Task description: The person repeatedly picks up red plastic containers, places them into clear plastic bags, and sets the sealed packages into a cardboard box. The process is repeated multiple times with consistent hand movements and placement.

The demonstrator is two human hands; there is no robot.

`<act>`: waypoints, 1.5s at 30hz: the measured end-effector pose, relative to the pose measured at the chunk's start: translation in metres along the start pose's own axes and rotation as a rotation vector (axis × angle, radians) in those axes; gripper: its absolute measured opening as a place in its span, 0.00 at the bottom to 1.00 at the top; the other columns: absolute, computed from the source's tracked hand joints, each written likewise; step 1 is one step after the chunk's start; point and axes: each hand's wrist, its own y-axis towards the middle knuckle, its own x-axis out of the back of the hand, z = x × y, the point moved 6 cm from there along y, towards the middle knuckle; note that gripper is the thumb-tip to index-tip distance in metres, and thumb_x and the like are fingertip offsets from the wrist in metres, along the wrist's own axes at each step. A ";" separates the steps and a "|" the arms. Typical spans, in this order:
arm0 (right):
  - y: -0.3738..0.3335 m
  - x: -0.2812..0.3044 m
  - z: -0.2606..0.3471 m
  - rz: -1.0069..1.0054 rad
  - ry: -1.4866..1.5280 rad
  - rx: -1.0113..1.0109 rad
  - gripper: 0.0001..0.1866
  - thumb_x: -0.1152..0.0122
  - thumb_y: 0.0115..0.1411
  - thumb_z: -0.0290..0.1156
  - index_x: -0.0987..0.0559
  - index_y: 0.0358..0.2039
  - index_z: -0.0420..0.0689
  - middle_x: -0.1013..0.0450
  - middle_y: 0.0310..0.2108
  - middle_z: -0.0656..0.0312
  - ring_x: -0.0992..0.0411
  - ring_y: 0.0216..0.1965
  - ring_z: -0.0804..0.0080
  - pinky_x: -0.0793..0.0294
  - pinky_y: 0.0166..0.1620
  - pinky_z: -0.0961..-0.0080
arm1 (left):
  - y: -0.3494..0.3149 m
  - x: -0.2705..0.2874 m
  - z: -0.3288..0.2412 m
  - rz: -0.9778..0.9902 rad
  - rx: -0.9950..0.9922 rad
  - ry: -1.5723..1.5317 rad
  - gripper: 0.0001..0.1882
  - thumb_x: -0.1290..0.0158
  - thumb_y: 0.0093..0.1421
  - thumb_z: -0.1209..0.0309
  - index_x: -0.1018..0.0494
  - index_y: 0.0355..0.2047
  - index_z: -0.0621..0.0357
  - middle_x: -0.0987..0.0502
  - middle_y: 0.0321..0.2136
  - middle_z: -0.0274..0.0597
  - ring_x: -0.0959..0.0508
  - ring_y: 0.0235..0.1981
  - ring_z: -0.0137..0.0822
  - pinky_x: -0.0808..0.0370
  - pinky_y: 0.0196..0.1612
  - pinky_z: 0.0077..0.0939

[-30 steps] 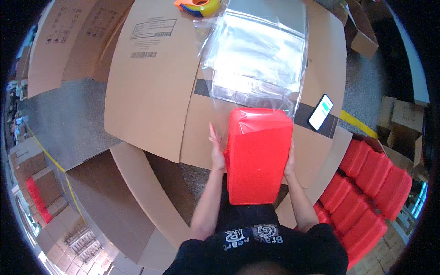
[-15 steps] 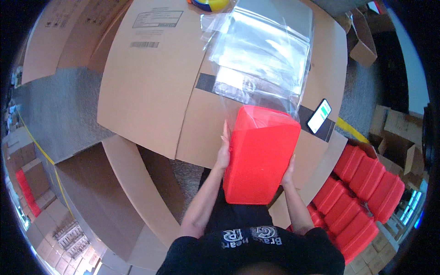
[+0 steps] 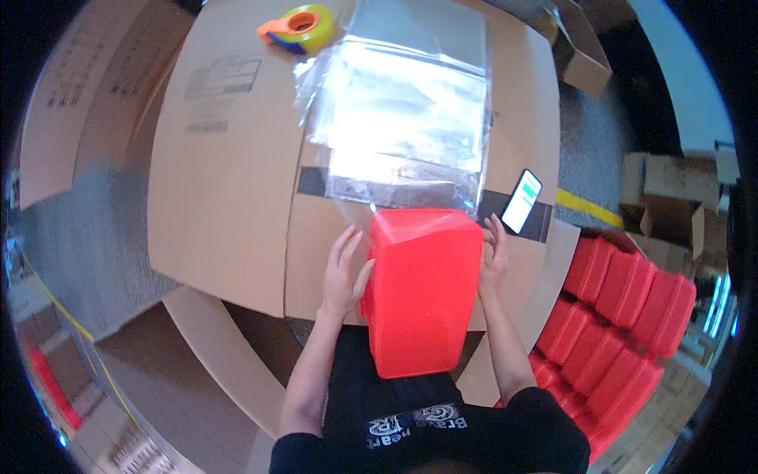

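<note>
Red case [image 3: 426, 304] is seen at the near edge of cardboard [image 3: 225, 205], flanked by left hand [image 3: 342, 278], fingers spread wide, and right hand [image 3: 493, 267], fingers loosely parted; contact cannot be told. Clear bags [image 3: 403, 118] are laid beyond; phone [image 3: 521, 204] is placed right, tape dispenser [image 3: 318, 36] far left.

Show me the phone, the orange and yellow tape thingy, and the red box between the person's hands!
Phone [image 3: 522, 202]: head view, on its lit screen.
Tape dispenser [image 3: 314, 36]: head view, on its yellow round part.
Red box [image 3: 425, 296]: head view, on the middle of its upward face.
</note>
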 end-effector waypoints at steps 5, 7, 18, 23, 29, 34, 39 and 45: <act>0.021 0.004 0.024 0.019 -0.303 0.379 0.21 0.39 0.53 0.17 0.26 0.50 0.39 0.26 0.45 0.52 0.26 0.46 0.55 0.26 0.49 0.66 | 0.010 -0.006 -0.022 0.078 -0.177 0.301 0.29 0.42 0.53 0.77 0.34 0.56 0.53 0.33 0.55 0.49 0.29 0.53 0.49 0.28 0.51 0.37; 0.024 0.006 0.025 0.033 -0.277 0.461 0.19 0.39 0.53 0.17 0.25 0.47 0.39 0.25 0.43 0.53 0.26 0.44 0.56 0.25 0.47 0.67 | 0.017 -0.007 -0.026 0.124 -0.197 0.381 0.26 0.44 0.51 0.78 0.31 0.53 0.55 0.30 0.52 0.48 0.27 0.51 0.48 0.27 0.49 0.38; 0.001 0.000 0.066 0.176 -0.105 0.344 0.28 0.34 0.51 0.26 0.32 0.53 0.41 0.33 0.53 0.51 0.36 0.56 0.50 0.36 0.58 0.56 | 0.017 0.011 0.007 0.096 -0.107 0.327 0.16 0.45 0.56 0.75 0.27 0.45 0.56 0.24 0.42 0.43 0.25 0.47 0.42 0.28 0.49 0.36; -0.011 -0.020 0.070 0.333 -0.160 0.139 0.37 0.34 0.52 0.32 0.40 0.61 0.43 0.46 0.65 0.51 0.52 0.68 0.50 0.51 0.67 0.55 | -0.004 0.053 0.045 -0.214 0.397 -0.260 0.16 0.49 0.59 0.71 0.30 0.49 0.57 0.27 0.47 0.43 0.28 0.50 0.41 0.31 0.52 0.35; -0.013 -0.019 0.054 0.294 -0.064 0.046 0.41 0.32 0.51 0.33 0.43 0.63 0.44 0.49 0.66 0.49 0.49 0.67 0.51 0.49 0.67 0.57 | -0.041 -0.041 0.041 -0.449 0.622 -0.754 0.18 0.54 0.63 0.66 0.32 0.53 0.58 0.31 0.52 0.42 0.32 0.55 0.39 0.34 0.55 0.35; -0.017 -0.020 0.045 0.312 -0.027 -0.016 0.43 0.31 0.51 0.33 0.45 0.64 0.44 0.50 0.67 0.50 0.48 0.67 0.53 0.48 0.67 0.59 | -0.061 -0.037 0.078 -0.475 0.587 -0.710 0.21 0.58 0.67 0.62 0.35 0.56 0.59 0.34 0.57 0.42 0.35 0.58 0.37 0.37 0.58 0.34; -0.018 -0.021 0.045 0.305 -0.046 0.000 0.44 0.31 0.51 0.33 0.46 0.65 0.44 0.49 0.67 0.50 0.48 0.67 0.53 0.48 0.67 0.60 | -0.058 0.010 0.084 -0.419 0.545 -0.627 0.22 0.58 0.68 0.62 0.36 0.58 0.59 0.36 0.60 0.41 0.36 0.61 0.35 0.38 0.59 0.33; -0.020 -0.019 0.045 0.304 -0.057 -0.040 0.44 0.32 0.52 0.33 0.45 0.65 0.44 0.48 0.66 0.50 0.48 0.66 0.54 0.48 0.67 0.61 | -0.036 0.039 0.044 -0.169 0.335 -0.243 0.27 0.45 0.57 0.73 0.36 0.58 0.56 0.34 0.58 0.43 0.34 0.59 0.39 0.34 0.56 0.32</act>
